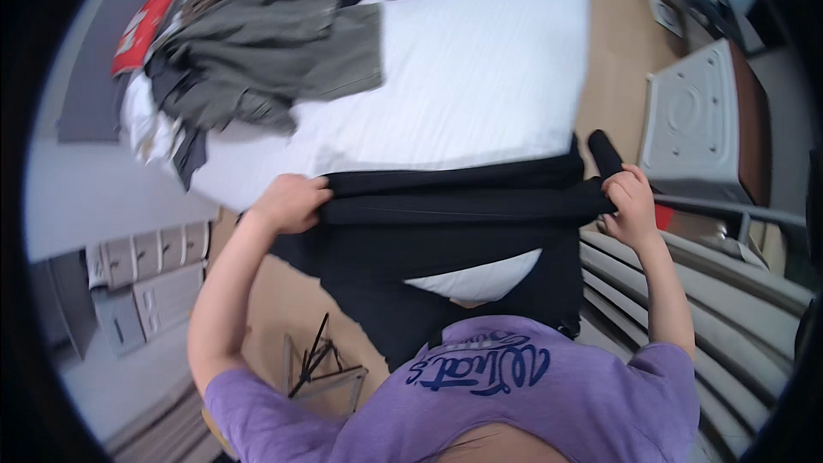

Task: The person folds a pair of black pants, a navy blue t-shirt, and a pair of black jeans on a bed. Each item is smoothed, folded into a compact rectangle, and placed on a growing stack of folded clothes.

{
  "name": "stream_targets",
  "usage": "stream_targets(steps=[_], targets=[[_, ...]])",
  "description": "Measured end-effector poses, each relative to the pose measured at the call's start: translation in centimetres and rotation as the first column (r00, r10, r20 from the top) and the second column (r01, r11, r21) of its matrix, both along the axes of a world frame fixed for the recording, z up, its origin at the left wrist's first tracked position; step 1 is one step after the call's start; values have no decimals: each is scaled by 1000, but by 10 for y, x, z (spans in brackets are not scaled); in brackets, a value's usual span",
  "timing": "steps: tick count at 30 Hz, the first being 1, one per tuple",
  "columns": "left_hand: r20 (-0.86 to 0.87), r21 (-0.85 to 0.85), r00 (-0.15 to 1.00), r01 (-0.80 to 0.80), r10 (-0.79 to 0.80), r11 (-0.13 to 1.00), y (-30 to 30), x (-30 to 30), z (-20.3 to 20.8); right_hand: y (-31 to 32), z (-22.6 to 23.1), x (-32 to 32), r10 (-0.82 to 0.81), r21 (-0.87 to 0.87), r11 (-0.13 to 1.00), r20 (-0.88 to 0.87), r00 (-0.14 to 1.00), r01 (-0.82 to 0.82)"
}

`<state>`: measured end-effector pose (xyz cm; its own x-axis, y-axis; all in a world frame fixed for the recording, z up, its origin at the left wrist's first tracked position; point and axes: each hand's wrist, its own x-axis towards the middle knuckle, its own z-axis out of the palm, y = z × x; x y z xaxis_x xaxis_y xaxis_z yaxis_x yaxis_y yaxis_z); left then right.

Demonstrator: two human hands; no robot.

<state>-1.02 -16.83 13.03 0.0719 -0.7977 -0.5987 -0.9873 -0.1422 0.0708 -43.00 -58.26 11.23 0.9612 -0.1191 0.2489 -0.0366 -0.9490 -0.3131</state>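
Observation:
A black garment (446, 236) is stretched sideways in front of me, over the near edge of the white-covered bed (480, 60). My left hand (296, 203) is closed on its upper left part. At the right end my right hand (630, 204) pinches the cloth, and a narrow black end sticks up beyond the fingers. Folds run across the top of the garment. Lower down, a gap between its hanging parts lets white show through. Whether it is trousers or a top, I cannot make out.
Grey-green shorts (266, 43) and a heap of other clothes lie at the far left of the bed, beside a red package (147, 27). A white-topped stool (690, 111) stands at right, above pale slats (686, 309). Storage boxes (159, 279) and a metal stand (321, 369) are at lower left.

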Motion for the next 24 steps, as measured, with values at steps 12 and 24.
stream_targets(steps=[12,24], targets=[[-411,34,555,-784,724,620,11,83,-51,-146,-49,0,-137,206,902,-697,704,380],[-568,228,245,-870,786,437,21,84,-43,-202,-218,25,59,832,225,-531,845,507]])
